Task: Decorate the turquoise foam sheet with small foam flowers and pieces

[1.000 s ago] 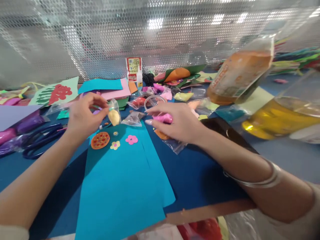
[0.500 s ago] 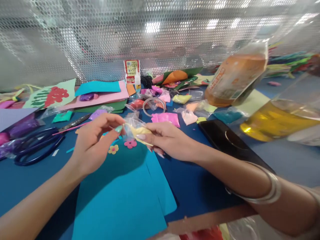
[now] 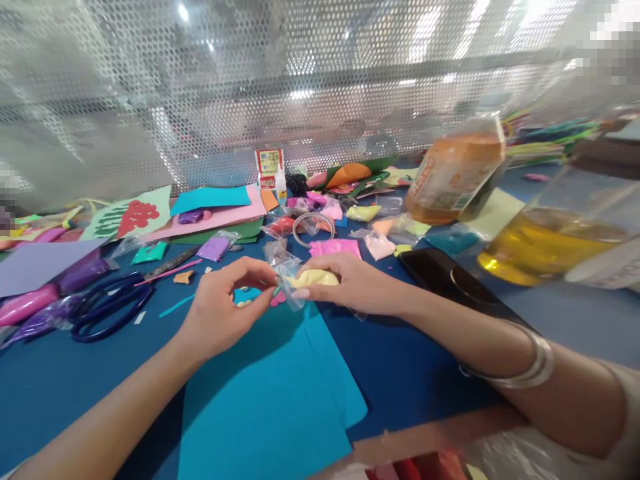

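Observation:
My right hand (image 3: 357, 283) is closed round a clear plastic bag of pale yellow clay (image 3: 316, 277). Thumb and forefinger of my left hand (image 3: 217, 310) pinch the clear end of this same bag. Beneath both hands lie sheets of bright blue paper (image 3: 265, 393). A pink flower shape (image 3: 278, 300) shows partly under the bag, at the paper's upper end. Another small pale yellow shape is mostly covered by my left hand.
Blue-handled scissors (image 3: 107, 313) lie at the left beside purple bags. Small clay bags and a roll of clear tape (image 3: 314, 230) sit behind my hands. At the right are a black phone (image 3: 435, 267), an orange drink bottle (image 3: 455, 177) and a container of yellow liquid (image 3: 545, 247).
The view has shifted, so the table things appear farther right and somewhat lower. Both hands still hold the yellow clay bag; my left fingers now cover the small yellow flower.

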`<state>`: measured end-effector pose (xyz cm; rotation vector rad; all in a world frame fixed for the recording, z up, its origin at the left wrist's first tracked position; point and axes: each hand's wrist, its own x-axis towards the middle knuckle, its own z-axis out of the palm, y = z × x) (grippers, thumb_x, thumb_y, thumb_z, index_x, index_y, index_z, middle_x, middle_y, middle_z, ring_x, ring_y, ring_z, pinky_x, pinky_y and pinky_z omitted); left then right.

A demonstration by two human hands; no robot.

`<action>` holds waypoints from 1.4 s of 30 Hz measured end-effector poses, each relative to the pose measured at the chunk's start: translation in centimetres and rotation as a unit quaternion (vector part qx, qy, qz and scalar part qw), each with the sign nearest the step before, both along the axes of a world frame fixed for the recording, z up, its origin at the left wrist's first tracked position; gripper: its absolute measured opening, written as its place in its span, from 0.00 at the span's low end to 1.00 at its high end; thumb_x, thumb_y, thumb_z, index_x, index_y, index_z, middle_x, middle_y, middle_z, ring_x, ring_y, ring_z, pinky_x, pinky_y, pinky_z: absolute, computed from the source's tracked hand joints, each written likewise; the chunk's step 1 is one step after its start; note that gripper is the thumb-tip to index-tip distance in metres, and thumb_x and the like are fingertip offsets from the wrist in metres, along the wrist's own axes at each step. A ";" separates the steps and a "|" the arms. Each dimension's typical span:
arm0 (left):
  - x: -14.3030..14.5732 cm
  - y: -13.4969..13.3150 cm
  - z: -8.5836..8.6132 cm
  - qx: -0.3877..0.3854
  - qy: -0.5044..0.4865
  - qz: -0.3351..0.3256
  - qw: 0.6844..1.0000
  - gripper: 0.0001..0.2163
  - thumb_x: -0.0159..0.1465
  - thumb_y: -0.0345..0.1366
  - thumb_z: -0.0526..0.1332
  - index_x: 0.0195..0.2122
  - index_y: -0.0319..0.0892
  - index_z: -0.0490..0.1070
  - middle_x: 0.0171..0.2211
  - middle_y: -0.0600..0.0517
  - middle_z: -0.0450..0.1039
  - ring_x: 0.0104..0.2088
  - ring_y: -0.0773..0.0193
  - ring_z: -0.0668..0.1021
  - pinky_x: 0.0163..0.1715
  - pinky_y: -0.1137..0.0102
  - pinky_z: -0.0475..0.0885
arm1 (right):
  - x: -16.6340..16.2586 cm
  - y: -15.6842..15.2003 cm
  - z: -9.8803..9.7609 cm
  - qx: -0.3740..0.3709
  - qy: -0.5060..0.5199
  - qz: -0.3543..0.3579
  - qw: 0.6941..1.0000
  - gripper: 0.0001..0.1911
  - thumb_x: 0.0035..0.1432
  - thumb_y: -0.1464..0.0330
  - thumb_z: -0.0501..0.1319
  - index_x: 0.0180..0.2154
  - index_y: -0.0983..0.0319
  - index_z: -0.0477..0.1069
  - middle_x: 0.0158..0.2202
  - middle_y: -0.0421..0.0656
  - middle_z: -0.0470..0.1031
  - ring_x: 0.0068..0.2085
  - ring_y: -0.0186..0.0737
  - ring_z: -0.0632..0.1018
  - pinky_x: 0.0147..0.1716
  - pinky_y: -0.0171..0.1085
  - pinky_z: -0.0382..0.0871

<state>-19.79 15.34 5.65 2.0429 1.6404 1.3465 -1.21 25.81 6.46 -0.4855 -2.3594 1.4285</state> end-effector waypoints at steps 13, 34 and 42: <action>1.3 -0.7 0.6 0.018 0.049 0.061 0.997 0.09 0.59 0.33 0.59 0.39 0.42 0.75 0.27 0.54 0.77 0.27 0.68 0.77 0.27 0.76 0.72 | -0.1 -0.1 -1.0 -0.089 -0.013 -0.010 0.996 0.17 0.61 0.57 0.50 0.26 0.62 0.59 0.15 0.33 0.56 0.14 0.26 0.60 0.13 0.28 0.52; 0.9 -0.4 -0.6 0.192 0.297 -0.017 0.935 0.06 0.63 0.33 0.56 0.31 0.41 0.71 0.26 0.51 0.76 0.27 0.67 0.76 0.28 0.74 0.70 | 0.0 -1.3 -0.5 0.110 -0.055 0.002 0.992 0.21 0.54 0.52 0.58 0.27 0.65 0.69 0.22 0.37 0.63 0.25 0.30 0.62 0.22 0.29 0.52; 0.4 -0.1 -1.0 0.168 0.305 -0.042 0.937 0.08 0.65 0.36 0.54 0.38 0.40 0.70 0.31 0.49 0.76 0.30 0.65 0.77 0.29 0.72 0.70 | 0.0 -1.3 -0.5 0.036 -0.034 0.009 0.999 0.19 0.52 0.54 0.60 0.26 0.65 0.69 0.21 0.37 0.65 0.23 0.28 0.62 0.21 0.29 0.52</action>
